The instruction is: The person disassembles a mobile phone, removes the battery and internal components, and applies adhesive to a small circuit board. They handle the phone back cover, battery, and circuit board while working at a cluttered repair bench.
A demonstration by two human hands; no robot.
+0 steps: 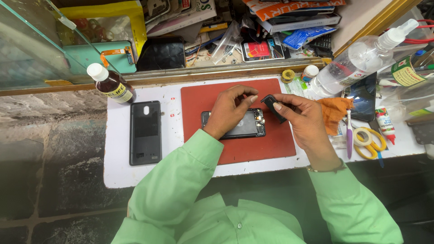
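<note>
An opened black phone (pixel 249 126) lies flat on a red mat (pixel 271 144), its circuit parts showing at the right end. My left hand (pixel 230 108) rests on the phone's upper middle, fingers curled and pinching something too small to make out. Just above the phone's right end, my right hand (pixel 300 119) holds a small black plastic part (pixel 272 106) between thumb and fingers. The black back cover (pixel 145 132) of the phone lies face down to the left of the mat, on the white board (pixel 118 158).
A brown bottle with a white cap (pixel 110 83) stands at the board's upper left. Right of the mat lie an orange cloth (pixel 335 112), a purple toothbrush (pixel 349 133), yellow scissors (pixel 370 142), a clear spray bottle (pixel 361 61), a glue bottle (pixel 384 123). Cluttered boxes fill the shelf behind.
</note>
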